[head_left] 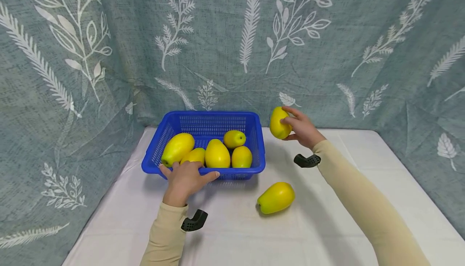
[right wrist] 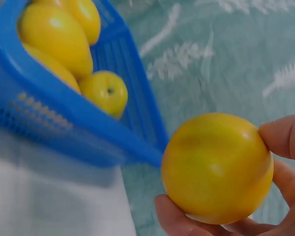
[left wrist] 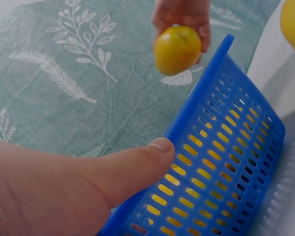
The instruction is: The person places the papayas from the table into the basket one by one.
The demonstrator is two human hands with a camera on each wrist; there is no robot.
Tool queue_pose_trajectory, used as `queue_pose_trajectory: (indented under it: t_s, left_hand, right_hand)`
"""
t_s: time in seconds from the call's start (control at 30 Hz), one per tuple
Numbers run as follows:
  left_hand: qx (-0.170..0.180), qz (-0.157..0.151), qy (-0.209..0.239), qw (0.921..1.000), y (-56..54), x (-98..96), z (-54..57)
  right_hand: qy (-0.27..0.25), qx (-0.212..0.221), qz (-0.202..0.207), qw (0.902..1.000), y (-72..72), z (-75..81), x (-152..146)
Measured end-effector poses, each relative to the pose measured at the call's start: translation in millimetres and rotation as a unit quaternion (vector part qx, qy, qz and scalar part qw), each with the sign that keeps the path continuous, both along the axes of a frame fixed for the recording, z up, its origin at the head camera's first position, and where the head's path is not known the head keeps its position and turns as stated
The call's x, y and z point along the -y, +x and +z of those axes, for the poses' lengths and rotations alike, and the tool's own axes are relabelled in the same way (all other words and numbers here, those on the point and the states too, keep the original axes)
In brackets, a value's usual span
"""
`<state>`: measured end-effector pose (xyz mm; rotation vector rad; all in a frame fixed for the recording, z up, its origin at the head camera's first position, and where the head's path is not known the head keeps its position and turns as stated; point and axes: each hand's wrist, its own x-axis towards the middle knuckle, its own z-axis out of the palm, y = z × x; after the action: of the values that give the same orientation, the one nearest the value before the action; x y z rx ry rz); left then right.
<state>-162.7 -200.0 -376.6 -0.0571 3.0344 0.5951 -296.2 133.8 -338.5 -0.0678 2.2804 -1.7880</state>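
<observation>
My right hand (head_left: 303, 128) holds a yellow papaya (head_left: 279, 123) up in the air, to the right of a blue plastic basket (head_left: 257, 145). In the right wrist view, thumb and fingers curl around this papaya (right wrist: 218, 169). At the basket's near rim, my left hand (head_left: 187, 179) grips the edge, its fingers reaching over the inside and its thumb (left wrist: 137, 164) along the rim. Several papayas (head_left: 217, 155) lie in the basket, one partly hidden behind the left hand. Another papaya (head_left: 277, 198), greenish at its narrow end, lies on the table in front.
A white cloth covers the table (head_left: 232, 233). Behind it and on both sides hangs a grey-green curtain (head_left: 218, 36) with white leaf prints. Each wrist carries a small black device (head_left: 306, 161), and the basket stands near the table's back edge.
</observation>
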Motion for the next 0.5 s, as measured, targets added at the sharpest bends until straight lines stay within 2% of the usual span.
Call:
queue_pose_trajectory:
  t_s: [0.3,0.5]
  left_hand:
    - [-0.001,-0.002,-0.002,1.0,0.7,1.3,0.7]
    - [-0.006,-0.003,-0.003,1.0,-0.1,-1.3,-0.9]
  right_hand:
    - [-0.035,-0.003,0.067,0.9971,16.1,12.3,42.3]
    - [-0.08,0.033,0.093,0.992,21.4,5.8,81.5]
